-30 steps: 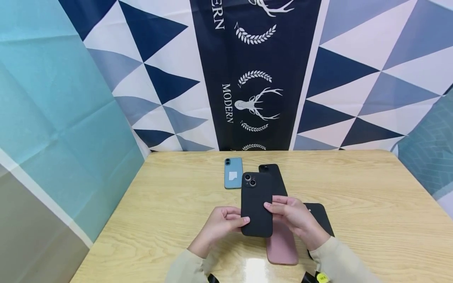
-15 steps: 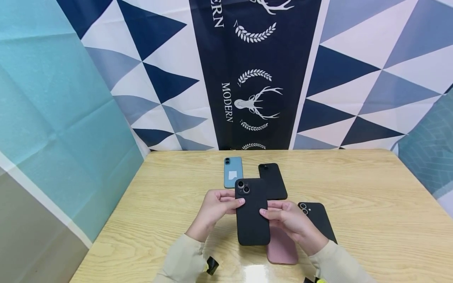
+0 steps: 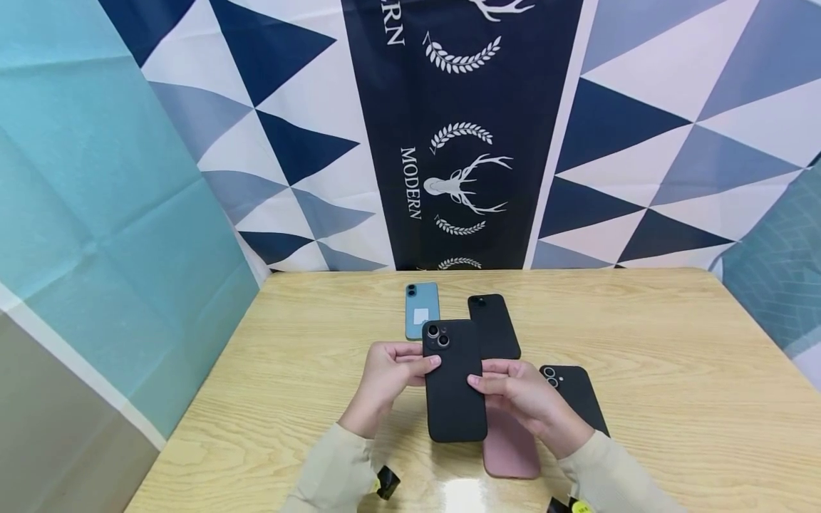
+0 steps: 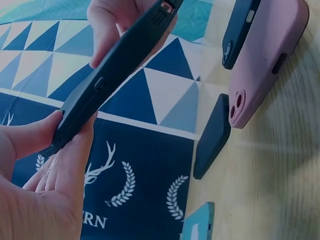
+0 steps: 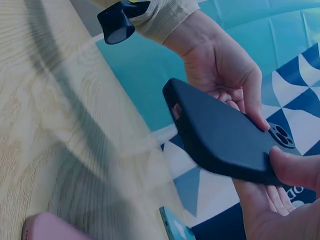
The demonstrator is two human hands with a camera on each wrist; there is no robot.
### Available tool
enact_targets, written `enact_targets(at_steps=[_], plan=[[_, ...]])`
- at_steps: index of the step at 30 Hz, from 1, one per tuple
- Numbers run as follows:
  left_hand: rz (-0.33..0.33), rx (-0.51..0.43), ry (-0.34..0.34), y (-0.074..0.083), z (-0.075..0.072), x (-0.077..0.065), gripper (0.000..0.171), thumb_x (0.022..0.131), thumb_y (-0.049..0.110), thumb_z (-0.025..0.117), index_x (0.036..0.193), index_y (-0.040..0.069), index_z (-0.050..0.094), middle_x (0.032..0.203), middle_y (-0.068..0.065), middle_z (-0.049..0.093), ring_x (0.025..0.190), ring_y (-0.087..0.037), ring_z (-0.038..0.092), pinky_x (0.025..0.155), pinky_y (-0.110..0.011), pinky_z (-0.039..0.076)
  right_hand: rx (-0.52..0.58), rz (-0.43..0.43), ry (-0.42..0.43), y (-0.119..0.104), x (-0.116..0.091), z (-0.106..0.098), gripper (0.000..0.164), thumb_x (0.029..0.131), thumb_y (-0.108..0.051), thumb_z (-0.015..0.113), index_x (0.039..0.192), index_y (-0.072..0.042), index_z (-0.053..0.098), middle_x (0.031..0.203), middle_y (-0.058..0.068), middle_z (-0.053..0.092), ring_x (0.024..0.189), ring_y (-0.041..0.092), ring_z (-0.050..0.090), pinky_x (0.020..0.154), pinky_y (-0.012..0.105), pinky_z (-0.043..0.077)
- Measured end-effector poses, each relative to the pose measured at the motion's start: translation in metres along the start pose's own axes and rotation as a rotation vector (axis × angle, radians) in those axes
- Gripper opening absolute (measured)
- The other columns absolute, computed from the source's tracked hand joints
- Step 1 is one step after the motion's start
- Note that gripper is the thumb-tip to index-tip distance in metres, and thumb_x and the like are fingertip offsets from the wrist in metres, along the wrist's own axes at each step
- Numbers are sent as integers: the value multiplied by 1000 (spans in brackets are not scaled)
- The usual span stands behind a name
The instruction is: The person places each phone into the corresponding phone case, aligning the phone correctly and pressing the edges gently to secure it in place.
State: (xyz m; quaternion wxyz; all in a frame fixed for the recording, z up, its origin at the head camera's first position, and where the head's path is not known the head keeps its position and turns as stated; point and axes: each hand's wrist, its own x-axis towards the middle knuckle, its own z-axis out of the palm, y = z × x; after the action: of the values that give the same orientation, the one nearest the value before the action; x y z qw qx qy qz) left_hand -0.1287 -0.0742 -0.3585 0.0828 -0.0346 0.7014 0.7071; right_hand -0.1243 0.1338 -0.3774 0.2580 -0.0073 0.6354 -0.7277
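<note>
A black phone case [image 3: 455,399] with two camera rings at its upper left is held up over the table, back toward the head camera. My left hand [image 3: 385,377] pinches its left edge just below the cameras, thumb on the back. My right hand [image 3: 526,402] grips the opposite edge about halfway down, its thumb also on the back. In the left wrist view the case [image 4: 102,82] appears edge-on, showing a side button and small bottom holes. In the right wrist view the case [image 5: 225,135] has a port cutout; I cannot tell whether a phone is inside.
Partly behind the held case, a pink phone case [image 3: 511,452] lies on the wooden table [image 3: 308,342]. One black case [image 3: 497,331] lies farther back, another [image 3: 580,399] beyond my right wrist. A blue phone [image 3: 421,296] with a white sticker lies near the patterned backdrop [image 3: 308,142].
My left hand has slid from low on the left edge up toward the cameras. The case has shifted slightly left and down; over the last half second it barely moves.
</note>
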Motion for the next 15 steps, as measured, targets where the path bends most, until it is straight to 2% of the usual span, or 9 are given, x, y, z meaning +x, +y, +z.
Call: enact_targets(at_steps=[2,5,7,9,12,14,15], plan=[[-4,-10,-10,-1,-1,0,29,80,2,74,104,-12,69,92,-22,74,61,-5,69,67,-33,62,7,-8,-35,0,0,-2,59,89,-8,65,134,16,37,86,-10,71,79,2,69,76,19,57],[-17,-16,-15,-6,-2,-1,28,79,1,73,103,-13,68,88,-19,75,60,-5,69,67,-32,62,17,-16,-112,1,0,-5,35,89,-8,65,121,5,58,88,-10,74,82,4,70,78,21,58],[-26,-12,-16,-8,-2,-2,28,79,1,74,103,-13,69,88,-19,75,61,-5,69,67,-32,62,9,-5,-149,1,1,-8,29,89,-9,65,116,2,63,89,-9,74,83,5,71,79,22,58],[-30,-1,-11,-10,-1,-3,28,79,2,74,103,-12,69,89,-20,75,62,-6,69,67,-31,62,-11,9,-151,0,2,-9,38,90,-9,64,123,7,57,90,-8,74,84,6,71,81,22,58],[-32,28,-15,-12,1,-6,27,79,2,75,102,-12,70,91,-23,74,64,-6,69,66,-30,62,-44,24,-89,-7,3,-12,63,90,-13,65,137,17,36,91,-8,73,84,4,70,82,20,57],[-29,44,-26,-12,3,-9,27,79,2,75,101,-12,69,93,-25,73,66,-7,70,66,-30,62,-54,20,-54,-13,3,-15,68,90,-16,65,140,17,31,91,-10,73,85,3,69,82,18,55],[-27,52,-33,-12,5,-10,27,79,2,74,101,-13,69,94,-26,72,67,-8,70,66,-30,62,-51,14,-38,-17,3,-16,65,91,-17,65,139,14,35,89,-10,73,84,2,69,82,18,55]])
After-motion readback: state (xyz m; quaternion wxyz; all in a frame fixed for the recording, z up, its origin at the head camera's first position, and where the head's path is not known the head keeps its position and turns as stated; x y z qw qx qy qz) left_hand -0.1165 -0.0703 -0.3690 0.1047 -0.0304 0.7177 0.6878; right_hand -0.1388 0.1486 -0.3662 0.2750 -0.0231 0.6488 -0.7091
